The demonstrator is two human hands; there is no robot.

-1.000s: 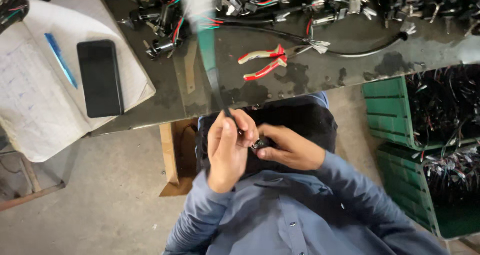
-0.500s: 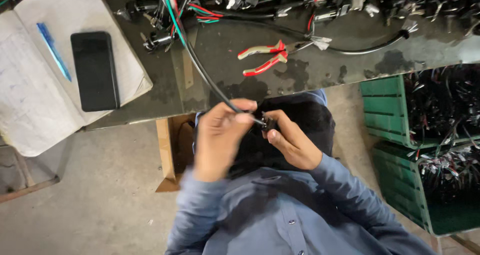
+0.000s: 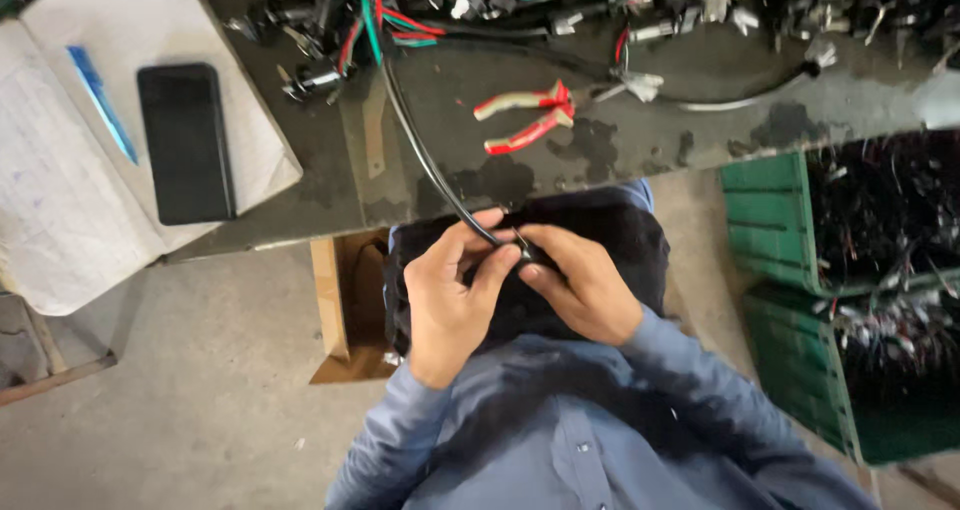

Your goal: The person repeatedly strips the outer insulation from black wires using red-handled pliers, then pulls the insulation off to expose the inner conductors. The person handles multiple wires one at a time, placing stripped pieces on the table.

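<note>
The left hand (image 3: 450,295) pinched the black cable (image 3: 425,160), which ran down from the workbench (image 3: 640,150) to the lap. The right hand (image 3: 580,285) gripped its end (probably a small connector). The cable looked light and flexible, best held near the end.

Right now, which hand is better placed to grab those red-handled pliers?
Probably the right hand: the pliers lie on the table just ahead of it, while the left hand holds the black cable.
</note>
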